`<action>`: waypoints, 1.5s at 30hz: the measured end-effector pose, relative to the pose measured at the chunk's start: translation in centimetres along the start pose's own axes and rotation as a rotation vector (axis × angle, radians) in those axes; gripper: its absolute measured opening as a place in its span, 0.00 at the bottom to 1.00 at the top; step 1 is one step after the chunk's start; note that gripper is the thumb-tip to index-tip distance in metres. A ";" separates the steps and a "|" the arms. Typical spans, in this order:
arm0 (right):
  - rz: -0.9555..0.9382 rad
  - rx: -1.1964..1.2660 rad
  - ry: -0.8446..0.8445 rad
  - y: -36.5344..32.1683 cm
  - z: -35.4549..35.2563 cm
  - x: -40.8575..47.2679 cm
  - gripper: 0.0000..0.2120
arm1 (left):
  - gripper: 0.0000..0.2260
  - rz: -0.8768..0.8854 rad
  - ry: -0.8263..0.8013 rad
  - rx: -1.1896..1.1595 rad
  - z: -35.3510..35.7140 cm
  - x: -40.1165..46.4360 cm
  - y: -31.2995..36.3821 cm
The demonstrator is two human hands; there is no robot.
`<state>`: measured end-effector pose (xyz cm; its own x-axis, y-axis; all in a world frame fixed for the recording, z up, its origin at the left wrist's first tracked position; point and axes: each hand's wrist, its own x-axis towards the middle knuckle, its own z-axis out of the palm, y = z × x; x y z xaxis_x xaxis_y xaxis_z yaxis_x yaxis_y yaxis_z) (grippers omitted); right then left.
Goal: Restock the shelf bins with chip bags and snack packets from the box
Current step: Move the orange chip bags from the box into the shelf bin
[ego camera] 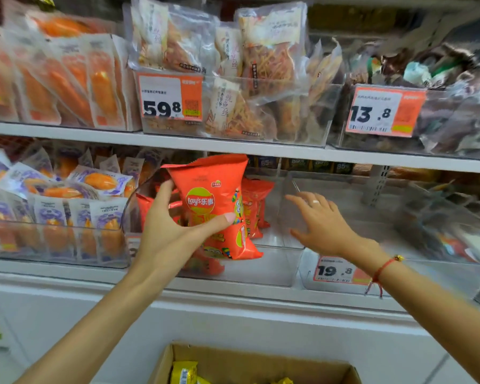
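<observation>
My left hand (172, 225) grips a red Lay's chip bag (215, 200) upright at the mouth of a clear shelf bin (261, 270) on the lower shelf. More red chip bags (257, 206) stand inside that bin behind it. My right hand (320, 223) is spread with straight fingers against the bin's right clear wall (284, 217), holding nothing. The cardboard box (250, 364) sits on the floor below, with yellow snack packets (184, 371) inside.
A bin of purple and orange packets (56, 206) stands to the left. A clear bin tagged 19.8 (336, 271) lies to the right. The upper shelf carries bins of orange packs (67, 73), shredded snacks (233, 79) and dark packets (441, 92).
</observation>
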<state>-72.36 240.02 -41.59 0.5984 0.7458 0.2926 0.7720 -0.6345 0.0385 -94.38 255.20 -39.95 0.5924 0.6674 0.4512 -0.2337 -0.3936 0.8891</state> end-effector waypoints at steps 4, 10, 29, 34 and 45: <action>-0.041 0.249 0.054 1.1 1.4 -1.6 0.34 | 0.34 0.106 0.014 0.085 4.5 1.6 1.1; -0.072 0.578 0.146 2.3 2.5 -2.3 0.44 | 0.40 0.124 0.137 0.639 9.3 3.5 -1.3; -0.195 0.262 0.039 -3.4 -0.2 2.3 0.35 | 0.32 0.365 -0.569 1.234 1.3 8.2 -3.2; -0.095 0.234 0.019 -2.7 -1.5 3.5 0.34 | 0.29 0.394 -0.493 1.274 0.8 8.4 -4.8; -0.188 0.413 -0.008 -2.5 -0.5 6.8 0.28 | 0.31 0.369 -0.502 1.218 1.0 8.9 -5.0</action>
<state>-70.33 246.55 -39.18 0.4403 0.8428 0.3095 0.8871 -0.3553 -0.2945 -87.21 262.45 -40.42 0.9185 0.2075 0.3365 0.2285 -0.9733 -0.0237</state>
